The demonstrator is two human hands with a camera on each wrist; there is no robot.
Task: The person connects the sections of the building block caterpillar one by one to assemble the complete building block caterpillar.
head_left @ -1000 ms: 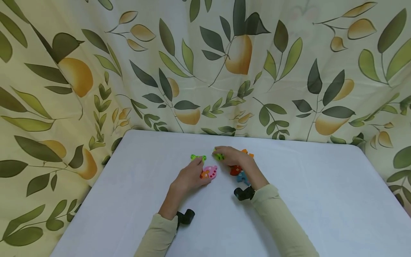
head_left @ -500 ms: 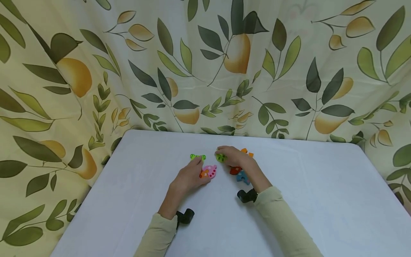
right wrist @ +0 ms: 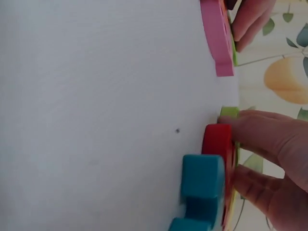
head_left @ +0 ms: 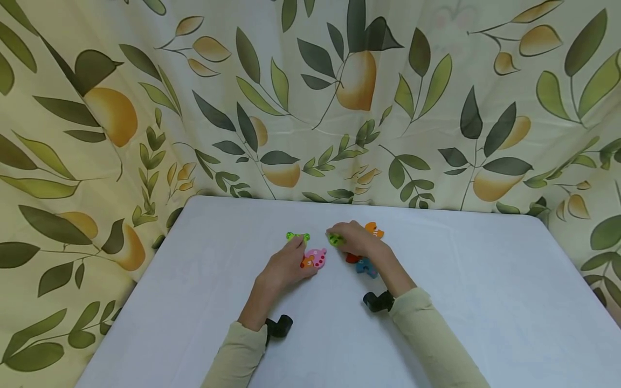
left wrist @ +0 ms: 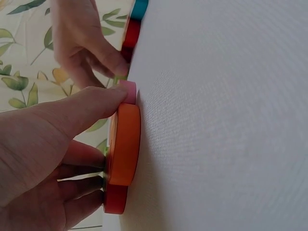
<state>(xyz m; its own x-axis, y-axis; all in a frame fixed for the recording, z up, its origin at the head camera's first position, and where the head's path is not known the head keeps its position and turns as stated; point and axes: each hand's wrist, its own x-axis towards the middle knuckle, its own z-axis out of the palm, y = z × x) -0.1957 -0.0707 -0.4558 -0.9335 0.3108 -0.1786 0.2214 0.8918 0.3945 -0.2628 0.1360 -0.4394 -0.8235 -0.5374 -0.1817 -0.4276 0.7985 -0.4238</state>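
My left hand (head_left: 283, 265) lies round a cluster of small animal-shaped puzzle pieces, its thumb against the pink spotted piece (head_left: 318, 257). An orange piece (left wrist: 126, 144) and a red piece (left wrist: 115, 199) sit beside the pink one in the left wrist view, the fingers at their far side. Past those fingers a green piece (head_left: 298, 236) shows. My right hand (head_left: 358, 241) pinches another green piece (head_left: 336, 240), partly covered by its fingers. Under and beside that hand are a red piece (right wrist: 216, 144), a blue piece (head_left: 366, 267) and an orange piece (head_left: 374, 230).
Everything rests on a white-covered table (head_left: 204, 302). A curtain printed with leaves and fruit (head_left: 310, 108) hangs behind and to the left. A black wrist camera sits on each arm, the left camera (head_left: 280, 326) and the right camera (head_left: 378, 302).
My right hand has shifted slightly right with the green piece, closer to the red and orange pieces. The left hand stays almost still at its cluster.
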